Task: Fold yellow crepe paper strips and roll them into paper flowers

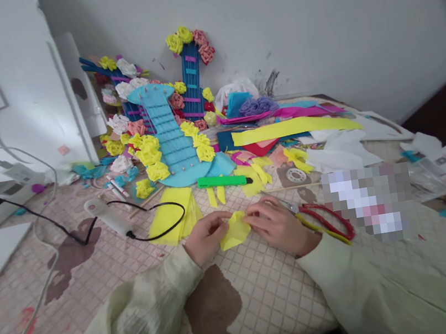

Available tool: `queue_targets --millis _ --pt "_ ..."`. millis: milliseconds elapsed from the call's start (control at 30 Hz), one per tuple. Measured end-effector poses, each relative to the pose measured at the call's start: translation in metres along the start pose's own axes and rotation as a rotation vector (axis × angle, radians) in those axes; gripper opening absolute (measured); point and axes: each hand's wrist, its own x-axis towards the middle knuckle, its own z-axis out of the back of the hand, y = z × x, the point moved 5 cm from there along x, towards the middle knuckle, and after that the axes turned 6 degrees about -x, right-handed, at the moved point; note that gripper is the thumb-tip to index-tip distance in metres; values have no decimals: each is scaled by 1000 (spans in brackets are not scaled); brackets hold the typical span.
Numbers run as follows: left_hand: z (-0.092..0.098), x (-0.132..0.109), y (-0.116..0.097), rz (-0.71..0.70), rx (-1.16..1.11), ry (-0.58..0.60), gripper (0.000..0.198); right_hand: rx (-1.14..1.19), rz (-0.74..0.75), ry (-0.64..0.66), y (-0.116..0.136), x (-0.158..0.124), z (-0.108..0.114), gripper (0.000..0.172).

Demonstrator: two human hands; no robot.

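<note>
Between my two hands is a small piece of yellow crepe paper (235, 233), partly folded. My left hand (207, 237) pinches its left side, thumb over the paper. The fingers of my right hand (278, 224) close on its upper right edge. Just behind my left hand lies a stack of yellow paper sheets (171, 214). A green utility knife (224, 181) lies beyond my hands. Red-and-yellow-handled pliers (329, 218) rest to the right of my right hand, their head partly hidden by it.
A blue guitar-shaped craft (166, 125) edged with yellow paper flowers (148, 153) stands at the back. On the left are a white glue gun (109, 218) with a black cord and a power strip (1, 200). A yellow strip (295, 128) and a tape roll (294, 175) lie right of centre.
</note>
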Motion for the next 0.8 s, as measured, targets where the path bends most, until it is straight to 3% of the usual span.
queue_targets --millis 100,167,267,333,567,800 --pt "6 -1 -2 -61 186 -98 27 -113 -2 -22 0 -5 -4 23" --pt "10 -4 -9 -196 364 -161 26 -180 -44 -55 -2 -8 -5 21" --pt "5 -10 -20 -412 576 -116 36 -262 -123 -47 -2 -11 -8 18" --pt "-1 -12 -20 -471 674 -68 41 -288 -172 -4 -1 -14 -10 17" --pt "-9 -11 -13 -486 866 -4 3 -199 -206 5 4 -21 -9 14" --pt "-5 -12 -15 -472 933 41 7 -128 -199 31 5 -24 -8 15"
